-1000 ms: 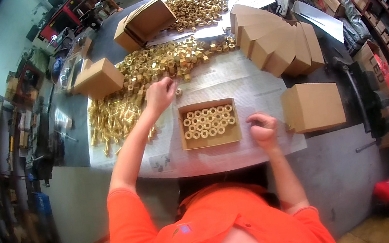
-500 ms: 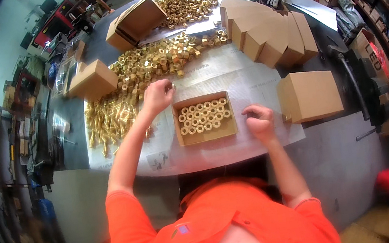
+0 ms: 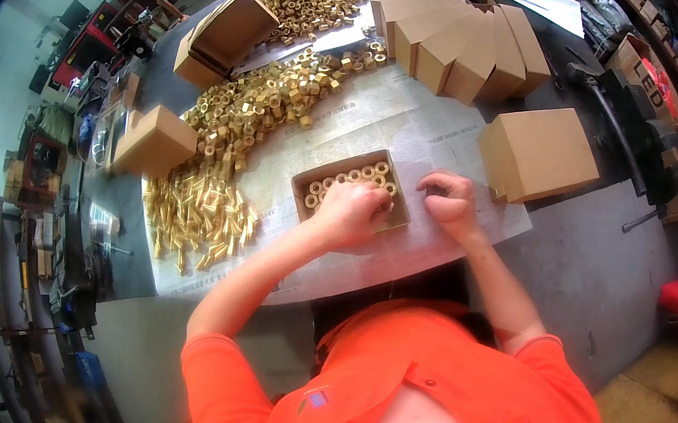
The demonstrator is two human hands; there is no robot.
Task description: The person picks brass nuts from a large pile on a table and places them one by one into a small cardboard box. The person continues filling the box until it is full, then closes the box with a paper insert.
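A shallow open cardboard box (image 3: 397, 219) lies on the paper-covered table in front of me, with rows of hexagonal brass nuts (image 3: 353, 177) in it. My left hand (image 3: 356, 209) reaches over the box with its fingers pinched together low at the right side. The hand covers many of the nuts, and what its fingertips hold is hidden. Just right of the box, my right hand (image 3: 451, 201) hovers with curled fingers; I cannot make out anything in them. Beyond the box spreads a pile of loose brass nuts (image 3: 257, 107), running into slender brass pieces (image 3: 198, 213) at the left.
A closed cardboard box (image 3: 537, 153) stands right of my right hand. Several cartons (image 3: 463, 50) lean in a fanned row behind it. At the left is another carton (image 3: 157, 141); farther back are open boxes (image 3: 234, 33) and a second heap of brass nuts (image 3: 311, 1).
My left hand has come from the edge of the nut pile down and right, over the open box. My right hand stays nearly in place. The view has shifted slightly.
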